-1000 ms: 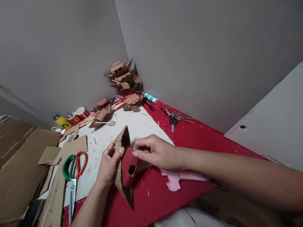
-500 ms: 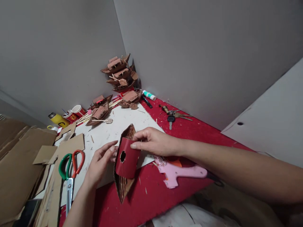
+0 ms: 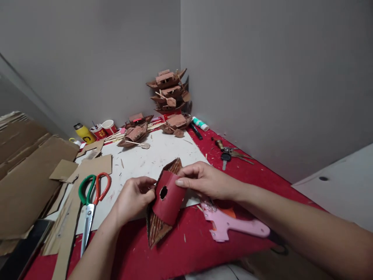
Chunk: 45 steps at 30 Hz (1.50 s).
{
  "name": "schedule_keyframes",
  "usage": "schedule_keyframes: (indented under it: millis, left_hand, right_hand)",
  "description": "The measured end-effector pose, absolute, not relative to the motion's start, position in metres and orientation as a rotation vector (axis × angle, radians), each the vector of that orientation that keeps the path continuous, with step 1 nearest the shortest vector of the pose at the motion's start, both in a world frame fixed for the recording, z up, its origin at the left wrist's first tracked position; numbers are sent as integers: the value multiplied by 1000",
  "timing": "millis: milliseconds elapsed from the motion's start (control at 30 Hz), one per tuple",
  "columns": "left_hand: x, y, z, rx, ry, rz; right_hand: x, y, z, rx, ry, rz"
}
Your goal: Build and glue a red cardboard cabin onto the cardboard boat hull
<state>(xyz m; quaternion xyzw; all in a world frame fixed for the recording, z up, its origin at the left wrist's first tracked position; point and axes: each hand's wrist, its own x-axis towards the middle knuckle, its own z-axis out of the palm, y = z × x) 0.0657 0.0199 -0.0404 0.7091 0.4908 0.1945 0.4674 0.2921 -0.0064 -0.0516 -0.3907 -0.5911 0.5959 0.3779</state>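
Note:
A small cardboard boat [image 3: 159,229] with a corrugated inside is held tilted above the table's front part. Across its middle lies a curved red card cover [image 3: 171,206] with a ragged dark hole in it. My right hand [image 3: 201,179] pinches the cover's upper right corner between thumb and fingers, by the boat's far end. On the other side, my left hand [image 3: 136,196] grips the boat's left edge, its fingertips partly hidden behind the hull. A pink glue gun [image 3: 236,225] lies just right of the boat, below my right forearm.
Scissors [image 3: 90,206] with green and orange handles lie at left beside cardboard pieces [image 3: 96,165]. Several finished boats [image 3: 167,93] are stacked in the corner. Keys [image 3: 225,157], a glue tube [image 3: 200,123], paper cups [image 3: 108,127] and a yellow bottle [image 3: 84,134] stand or lie farther back.
My left hand has closed onto the boat's left edge, where its fingers were looser before. The boat has turned slightly clockwise. The whole view has shifted, moving the scene rightward.

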Motion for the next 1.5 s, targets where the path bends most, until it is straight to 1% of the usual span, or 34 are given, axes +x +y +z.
schedule_keyframes:
  millis: [167,400,467,633,767,867,967,1067,1167,1233,1300,1367,1500]
  left_hand:
    - [60,25,-46,1784,1231,512]
    - [54,31,-47,1775,1199,562]
    - [55,31,-46,1786,1180,579]
    - [52,32,-45,1782,1150,608]
    - [48,34,-46,1731,1172,657]
    - [46,37,-47,1666,1192,700]
    - [44,38,-44,1641,1201,765]
    - [42,33,-35,1684,1309,923]
    - [41,16,-23,1867,1471,1249]
    - [41,1,-16,1983,1412,1497]
    - [43,-10,-13,2128,1260,1621]
    - [45,-12,-13,2399,1194,1565]
    - [54,-1,-25,2876,1209,1167]
  right_hand:
    - [292,-7,-52,-1066,-1492,1558]
    - [300,-10,-46,-1174,-1469,1501]
    - [300,-9,-48,-1132,-1405,1447]
    - [297,-4,-56,-878,-1231,1309]
    - [295,-6,-59,-758,-1199,1229]
    - [294,-7,-60,-724,-1203,1187]
    - [294,-3,-60,-793,-1160,1189]
    - [294,2,-58,-873,-1076,1171]
    - [294,5,-56,-917,-1032,1155]
    - [293,6,-54,-938,-1031,1145]
    - [292,6,-53,-959,-1041,1133]
    - [292,6,-52,-979,-1053,1139]
    - [291,6,-51,-978,-1086,1197]
